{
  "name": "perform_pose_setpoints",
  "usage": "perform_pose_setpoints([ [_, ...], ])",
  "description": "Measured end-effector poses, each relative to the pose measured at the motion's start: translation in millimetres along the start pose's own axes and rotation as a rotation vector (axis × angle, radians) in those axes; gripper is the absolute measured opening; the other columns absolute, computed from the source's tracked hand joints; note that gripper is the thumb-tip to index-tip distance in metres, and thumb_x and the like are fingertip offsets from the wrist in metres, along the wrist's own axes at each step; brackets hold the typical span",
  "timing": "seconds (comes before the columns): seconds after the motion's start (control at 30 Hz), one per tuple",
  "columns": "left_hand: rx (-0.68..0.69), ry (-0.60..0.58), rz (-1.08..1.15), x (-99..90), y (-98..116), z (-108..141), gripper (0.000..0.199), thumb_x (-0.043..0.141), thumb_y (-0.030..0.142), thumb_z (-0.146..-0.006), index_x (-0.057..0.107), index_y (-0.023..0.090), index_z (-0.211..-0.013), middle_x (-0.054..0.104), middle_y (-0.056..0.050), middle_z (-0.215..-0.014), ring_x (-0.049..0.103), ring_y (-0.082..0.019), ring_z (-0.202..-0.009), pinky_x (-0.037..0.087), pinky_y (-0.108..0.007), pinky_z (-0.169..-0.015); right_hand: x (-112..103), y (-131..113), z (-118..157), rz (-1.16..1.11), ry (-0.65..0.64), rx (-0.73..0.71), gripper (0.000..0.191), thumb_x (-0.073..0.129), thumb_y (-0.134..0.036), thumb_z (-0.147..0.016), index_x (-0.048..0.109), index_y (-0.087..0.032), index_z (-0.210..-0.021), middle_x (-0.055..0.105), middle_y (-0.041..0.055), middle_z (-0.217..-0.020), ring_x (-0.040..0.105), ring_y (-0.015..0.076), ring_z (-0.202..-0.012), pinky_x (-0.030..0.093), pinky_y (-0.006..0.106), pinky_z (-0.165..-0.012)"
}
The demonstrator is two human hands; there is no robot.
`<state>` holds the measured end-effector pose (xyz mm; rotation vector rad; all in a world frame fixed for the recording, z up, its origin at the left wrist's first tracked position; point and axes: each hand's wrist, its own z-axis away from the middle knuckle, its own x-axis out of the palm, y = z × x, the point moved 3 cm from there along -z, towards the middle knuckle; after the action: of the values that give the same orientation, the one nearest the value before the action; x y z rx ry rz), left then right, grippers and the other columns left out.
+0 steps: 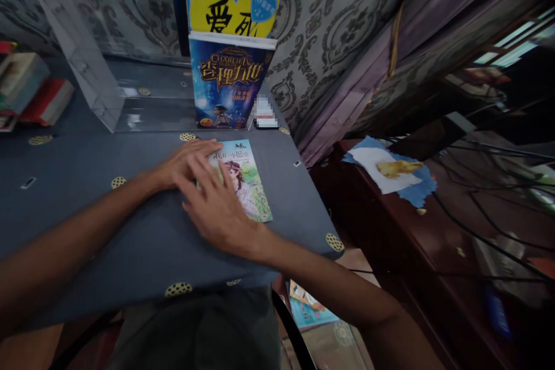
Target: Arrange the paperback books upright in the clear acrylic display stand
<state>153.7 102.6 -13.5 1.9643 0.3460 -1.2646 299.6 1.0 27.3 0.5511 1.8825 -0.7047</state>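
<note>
A thin book (255, 188) with a pale blue and green cover, showing a drawn figure, lies flat on the table. Reaching in from the left, my left hand (184, 163) rests at its upper left edge, fingers stretched out and partly hidden behind the other hand. My right hand (217, 202) is over the cover's left side with its fingers spread. Whether its fingertips touch the cover, I cannot tell. Just beyond the hands, a dark blue book (229, 84) with gold lettering stands upright in a clear plastic rack (151, 118).
Behind the blue book rises a taller yellow-and-blue book (236, 0). Stacked books (47, 101) sit at the far left on the grey cloth-covered table (139, 237). On the right, a dark red surface (368, 202) holds a blue cloth (418, 191) and cables. More books (310, 309) lie below the table edge.
</note>
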Motion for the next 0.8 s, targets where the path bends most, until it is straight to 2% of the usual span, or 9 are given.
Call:
perform_pose_setpoints([
  [0.07, -0.012, -0.029, -0.005, 0.2, 0, 1, 0.049, 0.035, 0.034, -0.107, 0.048, 0.016, -0.151, 0.048, -0.007, -0.162, 0.037, -0.023, -0.153, 0.022, -0.048, -0.129, 8, -19, 5, 0.0, -0.046, -0.073, 0.056, 0.045, -0.011, -0.103, 0.039, -0.021, -0.158, 0.03, 0.0162, -0.17, 0.019, 0.0284, -0.161, 0.026, 0.06, -0.127],
  [0.17, 0.001, -0.025, -0.008, 1.1, -3, 0, 0.047, 0.032, 0.032, -0.108, 0.051, 0.017, -0.149, 0.05, -0.006, -0.16, 0.037, -0.022, -0.153, 0.021, -0.049, -0.129, 17, -20, 11, 0.0, -0.093, -0.05, 0.063, 0.044, -0.005, -0.1, 0.035, -0.02, -0.16, 0.026, 0.0189, -0.171, 0.014, 0.0305, -0.162, 0.027, 0.062, -0.126],
  [0.3, 0.044, 0.013, -0.038, 4.6, -7, -2, 0.046, 0.039, 0.032, -0.105, 0.054, 0.021, -0.147, 0.054, -0.008, -0.157, 0.042, -0.022, -0.151, 0.026, -0.048, -0.128, 18, 0, 26, 0.008, -0.074, 0.031, 0.071, 0.044, 0.002, -0.095, 0.034, -0.022, -0.161, 0.024, 0.0189, -0.172, 0.009, 0.0328, -0.163, 0.028, 0.065, -0.126],
  [0.43, 0.033, 0.02, -0.086, 4.6, -2, -4, 0.047, 0.032, 0.027, -0.106, 0.055, 0.021, -0.146, 0.056, -0.008, -0.156, 0.044, -0.02, -0.15, 0.029, -0.046, -0.126, 14, 29, 51, 0.009, -0.01, 0.119, 0.074, 0.042, 0.003, -0.093, 0.032, -0.024, -0.162, 0.026, 0.0165, -0.171, 0.007, 0.0332, -0.163, 0.027, 0.066, -0.126],
  [0.53, 0.017, 0.013, -0.102, 3.5, 2, -5, 0.047, 0.031, 0.027, -0.106, 0.056, 0.02, -0.145, 0.056, -0.008, -0.155, 0.044, -0.02, -0.15, 0.03, -0.046, -0.126, 10, 52, 69, -0.004, 0.018, 0.234, 0.072, 0.038, -0.002, -0.095, 0.029, -0.023, -0.163, 0.027, 0.0164, -0.171, 0.013, 0.034, -0.162, 0.029, 0.066, -0.125],
  [0.6, 0.008, 0.018, -0.108, 3.1, 3, -6, 0.047, 0.031, 0.026, -0.106, 0.056, 0.02, -0.144, 0.057, -0.008, -0.155, 0.045, -0.02, -0.149, 0.03, -0.046, -0.125, 7, 63, 77, -0.034, 0.016, 0.304, 0.067, 0.038, -0.006, -0.096, 0.032, -0.019, -0.162, 0.03, 0.0181, -0.17, 0.019, 0.0346, -0.161, 0.031, 0.063, -0.126],
  [0.7, 0.003, 0.034, -0.115, 3.2, 5, -6, 0.047, 0.031, 0.026, -0.105, 0.058, 0.02, -0.143, 0.059, -0.009, -0.152, 0.046, -0.02, -0.148, 0.03, -0.046, -0.125, 3, 70, 82, -0.076, -0.02, 0.365, 0.063, 0.038, -0.011, -0.097, 0.037, -0.018, -0.16, 0.035, 0.0169, -0.168, 0.025, 0.033, -0.159, 0.033, 0.058, -0.127],
  [0.8, -0.069, 0.089, -0.157, 1.7, 8, -4, 0.046, 0.033, 0.03, -0.104, 0.058, 0.018, -0.141, 0.057, -0.012, -0.154, 0.049, -0.024, -0.145, 0.033, -0.048, -0.124, -2, 71, 81, -0.082, -0.065, 0.377, 0.058, 0.036, -0.018, -0.1, 0.04, -0.019, -0.158, 0.038, 0.0149, -0.166, 0.031, 0.0318, -0.157, 0.033, 0.059, -0.127],
])
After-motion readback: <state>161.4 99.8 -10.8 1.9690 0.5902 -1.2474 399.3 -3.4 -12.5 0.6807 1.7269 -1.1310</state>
